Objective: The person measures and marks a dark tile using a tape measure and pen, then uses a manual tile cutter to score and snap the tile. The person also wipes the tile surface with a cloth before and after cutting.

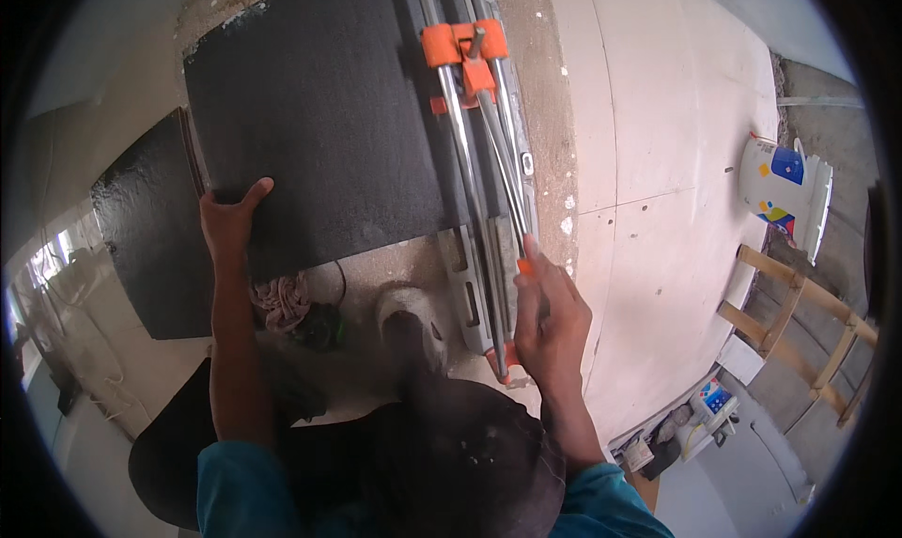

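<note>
A large dark tile (319, 115) lies flat, its right side under the steel rails of a manual tile cutter (461, 148). My left hand (228, 220) grips the tile's left edge near its lower corner, thumb on top and the other fingers mostly hidden. My right hand (552, 317) is wrapped round the lower end of the cutter's long lever handle (505, 167), where a bit of orange shows. That lever slopes up to the orange carriage (465, 47), which sits on the two rails toward the far end. The cutter's slotted metal base (462, 284) shows below the tile.
Another dark tile (150, 228) stands or leans at the left. A crumpled pink cloth (282, 300) and my shoe (411, 317) are below the tile. Pale boards (648, 284) cover the right, with a white bucket (772, 181) and a wooden frame (785, 314) beyond.
</note>
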Motion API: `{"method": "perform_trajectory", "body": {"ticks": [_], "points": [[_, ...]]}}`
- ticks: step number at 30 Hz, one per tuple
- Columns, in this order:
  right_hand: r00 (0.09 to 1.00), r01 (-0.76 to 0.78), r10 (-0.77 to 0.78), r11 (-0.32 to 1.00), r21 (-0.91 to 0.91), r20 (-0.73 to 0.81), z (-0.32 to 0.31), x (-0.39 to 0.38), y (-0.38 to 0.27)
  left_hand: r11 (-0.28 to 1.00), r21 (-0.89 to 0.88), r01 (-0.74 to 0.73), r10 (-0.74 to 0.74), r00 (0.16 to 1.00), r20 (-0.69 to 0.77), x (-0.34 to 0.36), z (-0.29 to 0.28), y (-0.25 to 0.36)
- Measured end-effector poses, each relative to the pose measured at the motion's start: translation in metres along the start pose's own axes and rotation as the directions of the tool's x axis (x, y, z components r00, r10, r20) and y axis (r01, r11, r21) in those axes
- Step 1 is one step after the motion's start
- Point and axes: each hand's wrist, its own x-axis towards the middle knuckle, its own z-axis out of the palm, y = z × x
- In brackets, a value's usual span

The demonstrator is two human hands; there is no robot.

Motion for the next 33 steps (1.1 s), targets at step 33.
{"method": "perform_trajectory", "body": {"ticks": [33], "points": [[0.973, 0.072, -0.086, 0.995, -0.072, -0.215, 0.002, 0.116, -0.068, 0.993, -0.032, -0.117, 0.115, 0.992, -0.049, -0.065, -0.020, -0.008]]}}
